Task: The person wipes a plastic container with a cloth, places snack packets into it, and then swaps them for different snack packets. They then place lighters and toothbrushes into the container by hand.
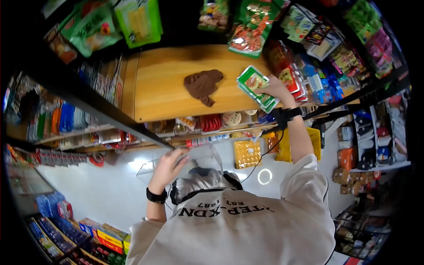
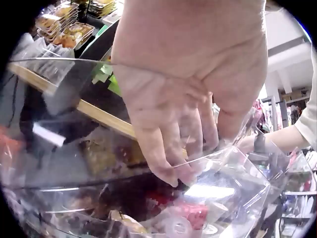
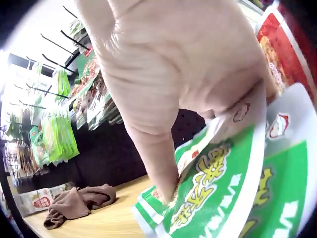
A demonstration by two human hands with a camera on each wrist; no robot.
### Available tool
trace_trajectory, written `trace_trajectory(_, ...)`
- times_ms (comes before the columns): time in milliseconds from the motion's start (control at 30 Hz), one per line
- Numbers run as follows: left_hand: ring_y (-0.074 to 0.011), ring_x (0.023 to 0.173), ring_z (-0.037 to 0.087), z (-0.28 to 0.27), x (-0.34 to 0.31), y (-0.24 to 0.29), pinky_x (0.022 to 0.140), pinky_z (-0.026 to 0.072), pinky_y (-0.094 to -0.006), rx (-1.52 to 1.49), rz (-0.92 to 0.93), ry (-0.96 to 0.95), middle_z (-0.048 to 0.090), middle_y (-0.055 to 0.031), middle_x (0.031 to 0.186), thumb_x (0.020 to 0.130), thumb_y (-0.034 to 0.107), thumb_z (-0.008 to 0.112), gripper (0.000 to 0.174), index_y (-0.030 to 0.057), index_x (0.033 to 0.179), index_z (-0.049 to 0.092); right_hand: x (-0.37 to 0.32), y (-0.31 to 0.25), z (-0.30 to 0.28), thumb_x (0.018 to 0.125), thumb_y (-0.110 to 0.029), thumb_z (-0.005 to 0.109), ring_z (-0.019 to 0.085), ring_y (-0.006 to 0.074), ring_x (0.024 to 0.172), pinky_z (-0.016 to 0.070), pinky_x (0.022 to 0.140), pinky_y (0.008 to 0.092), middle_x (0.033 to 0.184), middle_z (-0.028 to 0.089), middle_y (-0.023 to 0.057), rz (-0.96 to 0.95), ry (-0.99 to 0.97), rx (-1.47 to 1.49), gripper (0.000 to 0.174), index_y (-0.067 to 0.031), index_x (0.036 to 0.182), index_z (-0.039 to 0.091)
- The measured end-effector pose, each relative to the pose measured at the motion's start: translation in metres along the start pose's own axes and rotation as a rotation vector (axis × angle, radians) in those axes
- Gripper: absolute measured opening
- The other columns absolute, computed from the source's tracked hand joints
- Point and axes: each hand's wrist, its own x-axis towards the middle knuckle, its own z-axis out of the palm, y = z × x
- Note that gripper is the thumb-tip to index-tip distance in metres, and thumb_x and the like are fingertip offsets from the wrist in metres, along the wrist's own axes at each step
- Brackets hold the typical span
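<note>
My right hand (image 1: pixel 277 89) grips green-and-white snack packets (image 1: pixel 255 83) above the right part of the wooden shelf (image 1: pixel 163 95). In the right wrist view these packets (image 3: pixel 208 193) overlap one another, with a finger pressed on the front of one. Red packets (image 1: pixel 289 79) stand just beyond that hand. A crumpled brown cloth (image 1: pixel 202 85) lies mid-shelf. Lower down, my left hand (image 1: pixel 167 168) is at a clear plastic box (image 1: pixel 205 154), its thumb apart from the fingers. In the left wrist view its fingers (image 2: pixel 168 148) show through the box's clear wall, extended downward.
Bagged snacks (image 1: pixel 139 22) hang above the back of the shelf. A dark post (image 1: pixel 106 106) slants across the left side. Packed goods fill the level below. On the floor are a yellow basket (image 1: pixel 311 143) and an orange-yellow package (image 1: pixel 247 154). A cable (image 1: pixel 260 161) trails from the right wrist.
</note>
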Motion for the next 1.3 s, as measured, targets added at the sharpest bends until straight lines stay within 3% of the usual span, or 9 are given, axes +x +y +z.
trace_trajectory(100, -0.0351, 0.079, 0.059, 0.004, 0.006, -0.008, 0.066, 0.0476, -0.0352, -0.123, -0.054, -0.063, 0.061, -0.0159, 0.085, 0.081, 0.010, 0.058, 0.019, 0.0039, 0.098, 0.056, -0.011, 0.000, 0.002, 0.058, -0.021, 0.082, 0.062, 0.0167, 0.073, 0.0481, 0.064, 0.0272, 0.088, 0.063, 0.0141, 0.004, -0.027, 0.294, 0.052, 0.0045, 0.094, 0.055)
trace_trajectory(300, -0.0235, 0.078, 0.064, 0.034, 0.011, -0.017, 0.071, 0.0489, -0.0300, -0.466, -0.190, 0.144, 0.061, -0.0152, 0.084, 0.082, 0.006, 0.058, 0.013, -0.0014, 0.092, 0.055, -0.080, -0.033, 0.021, 0.077, -0.006, 0.066, 0.061, 0.0178, 0.086, 0.0512, 0.074, 0.0291, 0.097, 0.060, 0.0158, -0.199, 0.126, 0.813, 0.040, 0.0030, 0.107, 0.042)
trace_trajectory(400, -0.0159, 0.071, 0.061, 0.043, 0.015, -0.013, 0.066, 0.0471, -0.0288, -0.389, -0.243, 0.055, 0.062, -0.0146, 0.079, 0.084, 0.012, 0.059, 0.017, -0.0023, 0.091, 0.055, -0.140, -0.081, 0.031, 0.077, -0.006, 0.066, 0.060, 0.0153, 0.085, 0.0511, 0.074, 0.0283, 0.099, 0.059, 0.0128, -0.400, -0.095, 0.979, 0.041, 0.0008, 0.108, 0.041)
trace_trajectory(500, -0.0141, 0.065, 0.057, 0.063, 0.020, -0.012, 0.062, 0.0451, -0.0286, -0.339, -0.236, -0.050, 0.061, -0.0133, 0.076, 0.084, 0.017, 0.060, 0.020, -0.0017, 0.090, 0.055, -0.165, -0.094, 0.044, 0.072, -0.008, 0.068, 0.057, 0.0194, 0.086, 0.0438, 0.074, 0.0321, 0.093, 0.059, 0.0055, -1.002, -0.137, 0.355, 0.033, -0.0076, 0.100, 0.051)
trace_trajectory(600, -0.0144, 0.060, 0.053, 0.069, 0.027, 0.008, 0.058, 0.0436, -0.0286, -0.342, -0.220, -0.148, 0.060, -0.0116, 0.071, 0.084, 0.021, 0.060, 0.022, -0.0006, 0.088, 0.056, -0.183, -0.081, 0.059, 0.071, -0.012, 0.065, 0.053, 0.0226, 0.090, 0.0392, 0.080, 0.0348, 0.089, 0.055, 0.0050, -1.166, -0.299, 0.126, 0.029, -0.0091, 0.097, 0.053)
trace_trajectory(700, -0.0179, 0.060, 0.057, 0.081, 0.026, 0.019, 0.057, 0.0444, -0.0292, -0.319, -0.227, -0.230, 0.062, -0.0105, 0.069, 0.084, 0.026, 0.059, 0.026, 0.0003, 0.087, 0.057, -0.202, -0.056, 0.063, 0.072, -0.013, 0.061, 0.052, 0.0212, 0.086, 0.0382, 0.079, 0.0333, 0.086, 0.051, 0.0054, -1.166, -0.458, -0.031, 0.027, -0.0082, 0.097, 0.053)
trace_trajectory(800, -0.0221, 0.072, 0.062, 0.096, 0.025, 0.038, 0.063, 0.0471, -0.0303, -0.080, -0.166, -0.309, 0.064, -0.0133, 0.082, 0.084, 0.021, 0.058, 0.022, 0.0012, 0.094, 0.056, -0.219, -0.032, 0.070, 0.071, -0.008, 0.058, 0.052, 0.0222, 0.086, 0.0394, 0.078, 0.0334, 0.089, 0.052, 0.0057, -1.170, -0.409, -0.067, 0.028, -0.0075, 0.098, 0.053)
trace_trajectory(1033, -0.0320, 0.076, 0.062, 0.149, 0.012, 0.056, 0.068, 0.0484, -0.0355, -0.015, -0.080, -0.397, 0.064, -0.0171, 0.084, 0.082, 0.021, 0.056, 0.025, 0.0009, 0.096, 0.056, -0.247, 0.018, 0.075, 0.071, -0.007, 0.056, 0.050, 0.0248, 0.095, 0.0412, 0.082, 0.0348, 0.099, 0.053, 0.0076, -1.094, -0.278, -0.049, 0.031, -0.0057, 0.102, 0.055)
trace_trajectory(1300, -0.0338, 0.079, 0.061, 0.188, -0.003, 0.105, 0.069, 0.0483, -0.0373, 0.028, -0.148, -0.418, 0.064, -0.0170, 0.084, 0.083, 0.036, 0.056, 0.034, 0.0030, 0.091, 0.059, -0.249, 0.079, 0.039, 0.081, -0.023, 0.058, 0.046, 0.0326, 0.099, 0.0406, 0.084, 0.0386, 0.112, 0.049, 0.0151, -0.895, -0.035, 0.034, 0.031, -0.0041, 0.105, 0.055)
